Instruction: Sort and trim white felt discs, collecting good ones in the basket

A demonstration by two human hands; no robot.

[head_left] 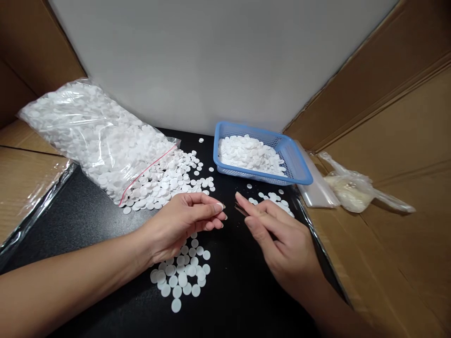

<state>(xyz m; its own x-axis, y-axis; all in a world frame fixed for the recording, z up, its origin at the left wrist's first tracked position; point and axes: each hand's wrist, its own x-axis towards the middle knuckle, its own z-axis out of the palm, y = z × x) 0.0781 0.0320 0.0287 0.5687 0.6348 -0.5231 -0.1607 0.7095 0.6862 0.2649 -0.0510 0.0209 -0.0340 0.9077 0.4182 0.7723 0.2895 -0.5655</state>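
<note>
White discs (182, 280), too many to count, are lying around one blue basket (262, 177) and one red-striped clear bag (95, 131). Between two hands, one thin tool (241, 210) is slanting lengthwise up and left from the pinching right hand (283, 239), pointing toward the nearby left hand (186, 218), whose thumb and forefinger are pressing together, any contents too small to tell.
</note>
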